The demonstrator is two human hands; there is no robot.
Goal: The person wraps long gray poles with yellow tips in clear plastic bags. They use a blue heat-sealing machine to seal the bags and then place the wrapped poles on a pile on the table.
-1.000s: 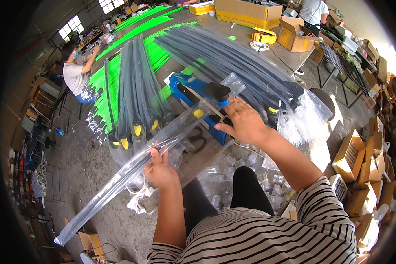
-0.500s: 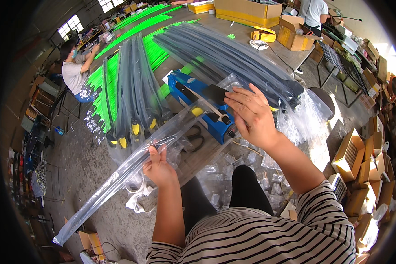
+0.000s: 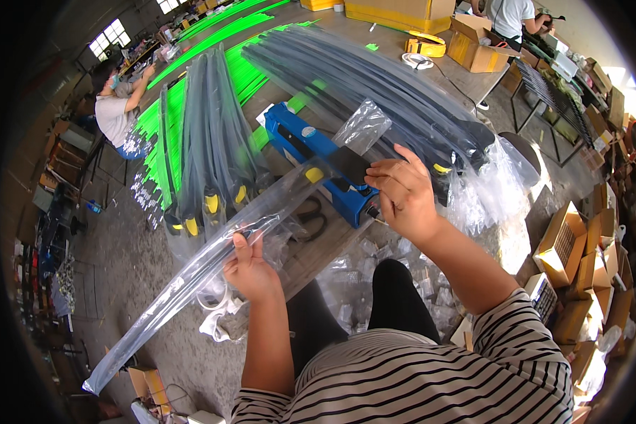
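My left hand (image 3: 254, 272) is closed around a long clear plastic sleeve (image 3: 180, 293) with thin dark rods and a yellow-marked tip inside. The sleeve slants from the lower left up to a blue heat sealer (image 3: 290, 127) on the table. Its bag end (image 3: 364, 126) sticks out past the sealer's far side, under the lowered arm. My right hand (image 3: 408, 198) has its fingers bent over the black pad (image 3: 349, 165) at the arm's end, with the thumb below. Black-handled scissors (image 3: 311, 218) lie beside the sealer, partly hidden by plastic.
Bagged dark bundles (image 3: 212, 127) lie left of the sealer, a larger pile (image 3: 381, 85) to the right, over green rods (image 3: 152, 145). Behind are a yellow tape measure (image 3: 425, 45) and an open carton (image 3: 477, 46). Another person (image 3: 116, 109) sits far left; plastic scraps (image 3: 364, 265) litter the floor.
The sealer's arm has come down across the sleeve's end under my right hand, which has shifted slightly lower. My left hand keeps its hold on the sleeve.
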